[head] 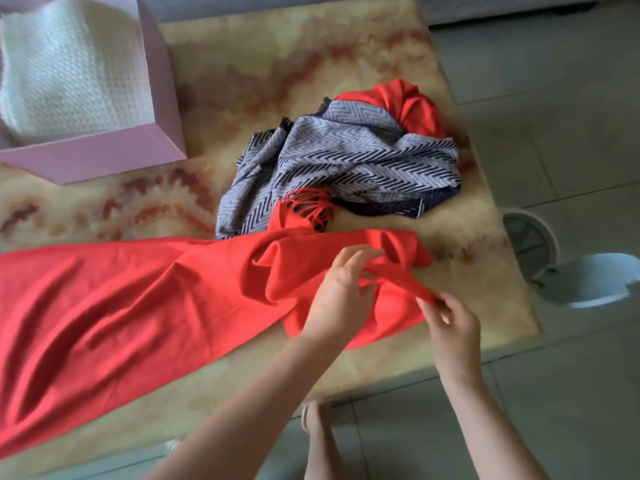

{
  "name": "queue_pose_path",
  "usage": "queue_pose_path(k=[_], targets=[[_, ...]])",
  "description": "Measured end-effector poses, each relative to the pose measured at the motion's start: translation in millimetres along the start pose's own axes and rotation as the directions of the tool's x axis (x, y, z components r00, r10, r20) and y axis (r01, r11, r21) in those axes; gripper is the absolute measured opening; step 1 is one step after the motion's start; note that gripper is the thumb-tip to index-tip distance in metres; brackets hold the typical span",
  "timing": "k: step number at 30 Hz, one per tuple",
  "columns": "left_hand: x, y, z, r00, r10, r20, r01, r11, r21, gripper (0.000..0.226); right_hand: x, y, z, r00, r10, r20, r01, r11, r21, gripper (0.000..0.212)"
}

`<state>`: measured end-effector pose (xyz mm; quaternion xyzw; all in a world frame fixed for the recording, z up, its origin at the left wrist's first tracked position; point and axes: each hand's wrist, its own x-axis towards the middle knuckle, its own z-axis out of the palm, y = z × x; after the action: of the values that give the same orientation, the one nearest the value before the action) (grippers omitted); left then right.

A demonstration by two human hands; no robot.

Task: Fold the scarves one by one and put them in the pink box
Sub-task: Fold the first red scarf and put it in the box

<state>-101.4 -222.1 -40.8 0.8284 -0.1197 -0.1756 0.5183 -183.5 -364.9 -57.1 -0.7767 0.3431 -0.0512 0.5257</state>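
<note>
A long red scarf point(121, 299) lies stretched across the near half of the table, bunched at its right end. My left hand point(343, 292) rests on the bunched part with fingers curled into a fold of the cloth. My right hand point(446, 317) pinches a raised edge of the same scarf just to the right. A blue and white zigzag scarf point(346, 161) lies crumpled behind, over another heap of red fabric point(412, 105). Red fringe point(311, 209) shows between them. The pink box point(162, 81) stands at the far left with a folded white knitted scarf point(69, 71) inside.
The table point(259, 74) has a marbled beige and brown top; its right edge runs close to the scarves. Beyond it on the grey tiled floor stand a white round object point(530, 244) and a pale blue one point(595, 282). My foot point(311, 417) shows below the table's near edge.
</note>
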Motion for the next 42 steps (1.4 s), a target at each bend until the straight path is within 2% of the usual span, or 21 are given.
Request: queue_pose_path(k=[2,6,8,10,11,13,15,17,20,22,25,27,29,31,33,35,38,42], targets=[[9,-11,-15,0.999,0.025,-0.026,-0.020,0.984,0.179,0.053,18,-4,-17,0.997,-0.020,-0.074,0.019,1.000,-0.023,0.001],[28,-25,-48,0.984,0.077,-0.158,-0.001,0.900,0.437,0.034,53,9,-56,0.976,-0.046,-0.214,0.005,0.982,-0.187,0.013],[41,-32,-57,0.992,0.001,-0.126,0.060,0.877,0.478,0.025,62,24,-67,0.973,0.022,-0.231,-0.066,0.980,-0.188,0.014],[53,-40,-59,0.995,-0.097,0.005,0.082,0.860,0.504,0.024,62,34,-67,0.963,0.112,-0.245,-0.154,0.975,-0.161,0.012],[56,-42,-58,0.990,-0.122,0.076,0.060,0.833,0.550,0.026,60,38,-66,0.952,0.166,-0.258,-0.199,0.974,-0.110,0.011],[62,-43,-51,0.969,-0.174,0.174,0.023,0.769,0.639,0.034,56,40,-65,0.914,0.316,-0.255,-0.295,0.948,0.119,0.017],[67,-41,-43,0.953,-0.225,0.202,0.010,0.692,0.722,0.043,54,30,-69,0.866,0.452,-0.211,-0.362,0.861,0.358,0.020],[72,-39,-36,0.957,-0.212,0.199,-0.031,0.607,0.794,0.048,61,21,-81,0.841,0.503,-0.198,-0.362,0.796,0.486,0.026],[78,-38,-32,0.972,-0.131,0.197,-0.094,0.547,0.832,0.050,80,1,-102,0.858,0.425,-0.288,-0.243,0.830,0.502,0.033],[81,-37,-31,0.967,-0.151,0.206,-0.095,0.537,0.838,0.048,92,-13,-116,0.885,0.302,-0.355,-0.131,0.892,0.433,0.033],[86,-33,-28,0.972,-0.195,0.134,0.020,0.634,0.773,0.040,95,-28,-126,0.924,0.116,-0.365,0.021,0.936,0.350,0.033],[90,-30,-28,0.969,-0.232,0.084,0.114,0.723,0.681,0.036,90,-21,-122,0.938,0.061,-0.341,0.043,0.957,0.288,0.038],[94,-27,-31,0.957,-0.278,0.088,0.169,0.773,0.612,0.036,80,2,-109,0.962,0.130,-0.240,-0.076,0.972,0.222,0.045],[98,-25,-32,0.936,-0.317,0.154,0.157,0.766,0.623,0.040,65,28,-90,0.952,0.279,-0.127,-0.253,0.949,0.187,0.056],[102,-22,-32,0.910,-0.355,0.212,0.120,0.717,0.687,0.043,47,47,-67,0.881,0.473,-0.021,-0.445,0.842,0.305,0.051],[106,-20,-31,0.889,-0.398,0.228,0.090,0.639,0.764,0.045,29,53,-40,0.808,0.587,0.050,-0.561,0.740,0.370,0.048],[112,-16,-30,0.866,-0.441,0.235,0.031,0.517,0.855,0.046,12,49,2,0.795,0.604,0.047,-0.583,0.741,0.332,0.048],[129,-12,-31,0.832,-0.528,0.169,0.116,0.463,0.879,0.045,9,38,43,0.775,0.630,-0.044,-0.584,0.742,0.330,0.045]])
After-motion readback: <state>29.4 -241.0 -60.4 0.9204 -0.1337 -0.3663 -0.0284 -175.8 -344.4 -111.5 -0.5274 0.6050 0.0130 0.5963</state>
